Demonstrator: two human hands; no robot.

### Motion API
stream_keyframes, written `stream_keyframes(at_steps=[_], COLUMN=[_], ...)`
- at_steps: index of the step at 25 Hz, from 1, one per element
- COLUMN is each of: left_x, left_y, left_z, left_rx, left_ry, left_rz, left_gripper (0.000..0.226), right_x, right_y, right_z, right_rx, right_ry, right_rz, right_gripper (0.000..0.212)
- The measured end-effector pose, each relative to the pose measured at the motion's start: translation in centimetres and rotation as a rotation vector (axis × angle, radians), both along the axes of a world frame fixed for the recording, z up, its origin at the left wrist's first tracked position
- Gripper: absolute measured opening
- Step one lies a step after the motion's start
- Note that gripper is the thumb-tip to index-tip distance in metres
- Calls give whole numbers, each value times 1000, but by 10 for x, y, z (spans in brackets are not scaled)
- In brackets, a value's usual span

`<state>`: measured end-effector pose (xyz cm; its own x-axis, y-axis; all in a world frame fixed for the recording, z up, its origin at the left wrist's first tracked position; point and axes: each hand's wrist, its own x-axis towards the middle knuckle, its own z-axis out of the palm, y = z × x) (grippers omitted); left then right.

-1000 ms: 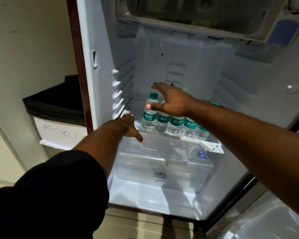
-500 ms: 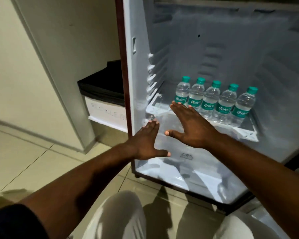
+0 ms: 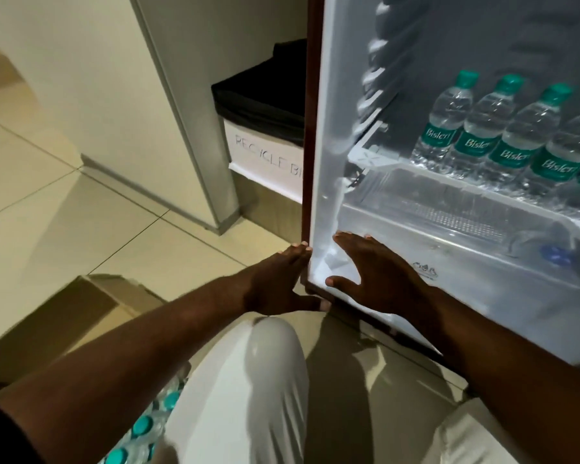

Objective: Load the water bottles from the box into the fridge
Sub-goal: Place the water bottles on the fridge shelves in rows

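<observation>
An open fridge (image 3: 332,135) fills the right side, its white interior bare above a single shelf (image 3: 375,158). A row of clear bottles (image 3: 482,128) with green caps and green labels stands upright on that shelf, touching side by side. Four are in full view and a fifth is cut off at the right edge. Below the shelf sits a clear drawer (image 3: 449,242).

Two bare arms reach forward from the bottom. The left hand (image 3: 282,283) is flat, fingers straight and together, thumb out, holding nothing. Its fingertips lie at the dark red outer edge of the fridge near the lower left corner. The right hand (image 3: 379,276) is also flat and holds nothing, its fingers spread in front of the fridge's lower interior. Whether it touches the fridge cannot be told.

Between the arms is a knee (image 3: 268,380) in pale trousers. At lower left a cardboard box (image 3: 91,296) rests on the tiled floor (image 3: 64,202). Other bottles (image 3: 143,425) with green caps show beside the left arm, probably inside the box, though the arm hides most of them. Left of the fridge stands a bin (image 3: 265,155) lined in black.
</observation>
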<state>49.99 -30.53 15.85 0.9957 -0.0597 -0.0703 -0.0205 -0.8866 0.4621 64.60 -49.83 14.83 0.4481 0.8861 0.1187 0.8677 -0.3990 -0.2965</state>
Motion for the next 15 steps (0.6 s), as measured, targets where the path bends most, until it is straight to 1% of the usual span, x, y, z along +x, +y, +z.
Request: stream_keyframes(at_steps=[2,3,5,7,9,11,13,15], left_x=[-10,-14,-19,-22,-24,-25,-26,-32], left_y=[9,14,24,33,42,51,58,58], left_z=[-13,-21,-32,-38,-38,-32,-23,-18], left_rx=[22,38,73,110,178,254,292,321], left_ry=[226,302,392,456,485,472,437,416], left_rz=[138,182,224,252,273,276,278,275], left_gripper=[125,132,136,131,130,131,132,134], right_x=[0,1,4,10,20,34,46,57], right_y=[9,13,21,26,27,26,25,22], right_z=[-12,-17,-23,-24,-19,-15,-14,-18], right_rx=[-35,-66,-87,-14,24,-13,-80,-173], right_ry=[41,66,54,-61,-207,-324,-312,-193], right_rz=[-3,-24,-77,-125,-191,-258,-342,-437], right_gripper=[89,89,88,83,80,80,85,97])
